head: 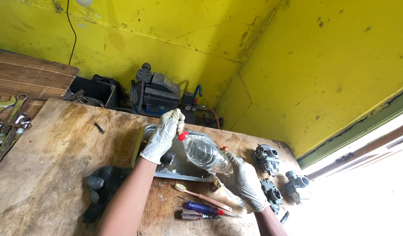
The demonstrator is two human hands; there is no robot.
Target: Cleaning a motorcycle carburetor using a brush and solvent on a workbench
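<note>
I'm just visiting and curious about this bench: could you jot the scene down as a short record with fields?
Setting: wooden workbench in a corner of yellow walls
Left hand: gloved, raised over the metal tray, fingers near the red cap
Right hand: gloved, grips the base of the clear plastic bottle, tilted over the tray
Near front edge: toothbrush, two screwdrivers
Right side: carburetors
Far left: wrenches
Behind bench: dark machine

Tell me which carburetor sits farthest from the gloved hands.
The carburetor at the table's far right edge, by the bright doorway; the other two carburetors lie closer to the right hand.
</note>
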